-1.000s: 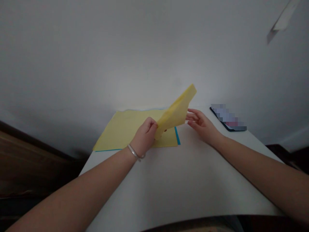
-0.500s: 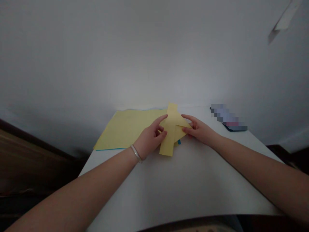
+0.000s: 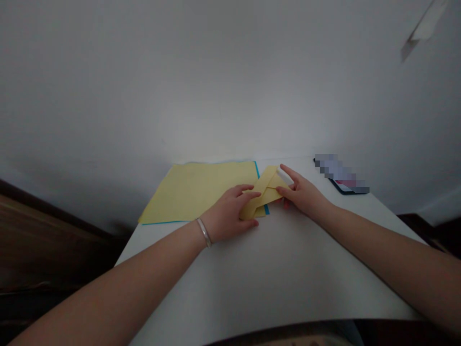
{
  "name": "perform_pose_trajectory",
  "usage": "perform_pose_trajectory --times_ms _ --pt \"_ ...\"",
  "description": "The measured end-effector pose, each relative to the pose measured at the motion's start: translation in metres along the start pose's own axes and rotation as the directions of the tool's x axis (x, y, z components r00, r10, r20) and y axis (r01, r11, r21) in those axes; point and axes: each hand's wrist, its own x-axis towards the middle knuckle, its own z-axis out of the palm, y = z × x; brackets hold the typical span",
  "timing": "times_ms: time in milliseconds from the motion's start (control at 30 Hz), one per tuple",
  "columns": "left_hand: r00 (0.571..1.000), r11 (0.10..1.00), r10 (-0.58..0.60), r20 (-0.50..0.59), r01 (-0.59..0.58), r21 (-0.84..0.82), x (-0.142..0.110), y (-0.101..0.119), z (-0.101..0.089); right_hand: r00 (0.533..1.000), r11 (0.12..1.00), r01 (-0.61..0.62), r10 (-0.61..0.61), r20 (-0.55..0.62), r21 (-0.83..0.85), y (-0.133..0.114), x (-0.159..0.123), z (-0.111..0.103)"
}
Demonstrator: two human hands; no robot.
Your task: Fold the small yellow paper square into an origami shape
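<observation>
Folded yellow paper (image 3: 266, 190), lowered since earlier, now flat between left hand (image 3: 226, 214) and right hand (image 3: 302, 194), fingers clamped on it; unfolded yellow sheet (image 3: 194, 192) at nine o'clock.

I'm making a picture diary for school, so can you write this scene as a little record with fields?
left hand: fingers lying across the folded yellow paper
left wrist: silver bangle
right hand: fingertips touching the right end of the paper
beside the paper: flat yellow sheet on a blue sheet, only its edge showing
surface: white table
far right: phone, screen blurred
</observation>
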Motion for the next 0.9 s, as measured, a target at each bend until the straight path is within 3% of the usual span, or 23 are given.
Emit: perform_pose_trajectory --times_ms 133,300,433,533,600,667,733,767,833,900 --pt "1.0 0.989 0.029 0.009 -0.03 0.148 -0.001 0.004 -0.003 1.0 0.997 -0.025 0.024 -0.005 -0.069 -0.002 0.001 0.001" --pt "0.994 0.941 -0.086 0.071 0.058 0.334 0.0 0.009 -0.008 0.999 0.967 0.028 -0.034 -0.019 -0.252 0.007 0.001 -0.001" --pt "0.992 0.942 -0.127 -0.001 0.121 0.313 0.003 0.005 -0.006 0.985 0.838 0.092 -0.154 -0.072 -0.538 0.013 0.0 -0.004" --pt "0.979 0.957 -0.192 -0.067 0.202 0.209 0.006 0.002 -0.004 0.952 0.77 0.201 -0.299 -0.063 -0.605 0.014 0.0 -0.005" --pt "0.962 0.957 -0.249 -0.114 0.262 0.124 0.008 0.001 -0.004 0.875 0.695 0.408 -0.482 0.038 -0.592 0.014 0.0 -0.003" --pt "0.943 0.95 -0.296 -0.154 0.307 0.052 0.01 0.001 -0.003 0.737 0.546 0.612 -0.656 0.163 -0.572 0.013 0.0 -0.001" --pt "0.926 0.943 -0.33 -0.186 0.333 -0.016 0.011 0.0 -0.002 0.605 0.401 0.739 -0.748 0.272 -0.541 0.012 0.0 0.002" --pt "0.919 0.94 -0.341 -0.196 0.338 -0.052 0.012 -0.001 0.0 0.562 0.354 0.775 -0.765 0.314 -0.524 0.012 -0.001 0.003" --pt "0.911 0.934 -0.355 -0.209 0.334 -0.128 0.013 -0.004 0.003 0.524 0.311 0.81 -0.764 0.376 -0.497 0.011 -0.002 0.006" --pt "0.911 0.923 -0.36 -0.202 0.316 -0.22 0.014 -0.007 0.006 0.528 0.309 0.814 -0.747 0.404 -0.491 0.011 -0.002 0.008"
